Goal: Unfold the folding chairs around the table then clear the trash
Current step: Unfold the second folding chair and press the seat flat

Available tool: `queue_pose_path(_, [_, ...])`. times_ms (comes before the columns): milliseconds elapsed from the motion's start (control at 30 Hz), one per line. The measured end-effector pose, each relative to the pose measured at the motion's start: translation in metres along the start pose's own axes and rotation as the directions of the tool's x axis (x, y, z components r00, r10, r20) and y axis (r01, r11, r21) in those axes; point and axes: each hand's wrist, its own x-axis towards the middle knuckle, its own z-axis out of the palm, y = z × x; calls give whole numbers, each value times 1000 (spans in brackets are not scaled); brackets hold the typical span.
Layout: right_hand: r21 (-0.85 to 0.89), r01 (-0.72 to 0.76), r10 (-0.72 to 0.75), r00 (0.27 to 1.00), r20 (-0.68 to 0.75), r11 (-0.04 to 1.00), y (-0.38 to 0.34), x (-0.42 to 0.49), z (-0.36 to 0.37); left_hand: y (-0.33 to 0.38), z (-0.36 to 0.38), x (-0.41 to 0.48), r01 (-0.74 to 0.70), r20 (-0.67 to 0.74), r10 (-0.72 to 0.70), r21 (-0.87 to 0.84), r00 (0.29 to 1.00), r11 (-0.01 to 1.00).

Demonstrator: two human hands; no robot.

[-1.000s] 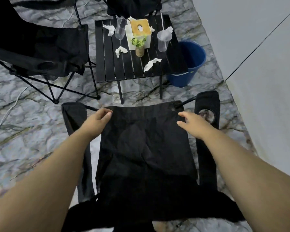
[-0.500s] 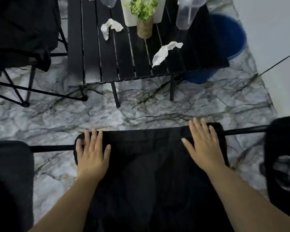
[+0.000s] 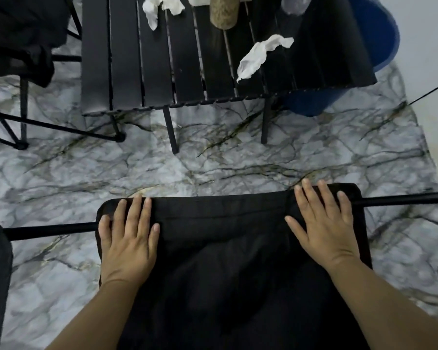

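Observation:
A black fabric folding chair (image 3: 225, 248) fills the lower middle of the head view, its seat spread flat. My left hand (image 3: 128, 238) lies palm down on the seat's front left corner, fingers apart. My right hand (image 3: 324, 223) rests flat on the front right corner, fingers spread. Black frame rods stick out left and right of the seat. Beyond it stands the black slatted table (image 3: 127, 72) with a crumpled white tissue (image 3: 259, 56) near its front edge and another tissue (image 3: 157, 8) at the top.
A second unfolded black chair (image 3: 18, 59) stands left of the table. A blue bucket (image 3: 379, 39) sits on the floor at the table's right. A brown plant pot (image 3: 224, 13) and a clear plastic cup (image 3: 293, 6) are on the table. Marble floor lies between chair and table.
The view has moved closer and lower over the chair seat. Both hands went from gripping the fabric edge to lying flat on the seat's front corners, and the seat is spread wider.

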Motion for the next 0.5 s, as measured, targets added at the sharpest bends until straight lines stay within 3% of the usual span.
queue_pose_path(133, [123,106,-121,985,126,987,11,-2,-23,-6,-17,-3,-77,126,79,-20,989,997])
queue_pose_path(200, [287,131,-201,952,229,949,23,-8,-41,-6,-37,-5,-93,207,118,-129,971,987])
queue_pose_path(267, [442,64,-228,917,328,895,29,-23,-72,-3,-72,-12,34,389,114,-353,914,935])
queue_pose_path(333, [546,12,-247,900,359,837,29,-49,-104,-2,-111,-28,208,493,114,-550,862,809])
queue_pose_path(400, [606,-29,-266,881,391,795,24,-82,-139,-1,-150,-49,261,501,143,-648,853,715])
queue_pose_path(500, [704,-80,-273,886,374,706,21,-132,-189,3,-213,-80,225,441,165,-703,882,674])
